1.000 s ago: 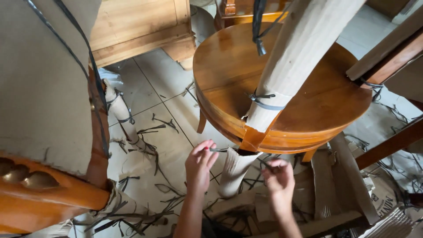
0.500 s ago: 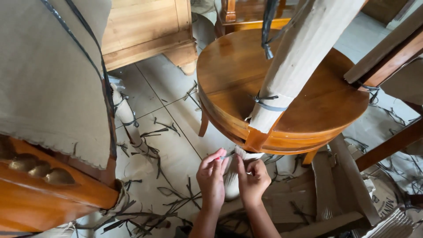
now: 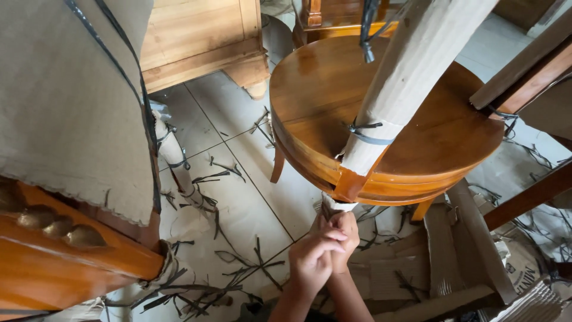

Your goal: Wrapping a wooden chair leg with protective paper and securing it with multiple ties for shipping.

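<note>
A round, varnished wooden table top (image 3: 310,89) stands tilted over the tiled floor. A leg wrapped in corrugated cardboard (image 3: 411,71) crosses it, tied with a black strap (image 3: 366,134). Its lower, paper-wrapped end (image 3: 335,206) sticks out below the table's rim. My left hand (image 3: 311,259) and my right hand (image 3: 347,235) are pressed together just under that end, fingers closed around it. What lies between my palms is hidden.
A cardboard-covered piece of furniture (image 3: 65,101) with a carved wooden rail (image 3: 71,250) fills the left. A light wooden cabinet (image 3: 196,36) stands behind. Another wrapped leg (image 3: 176,158), cut black strap pieces (image 3: 238,268) and cardboard sheets (image 3: 453,250) lie on the floor.
My hands were apart a second ago, the left one pinching something thin. They have come together and moved up to close around the wrapped leg end.
</note>
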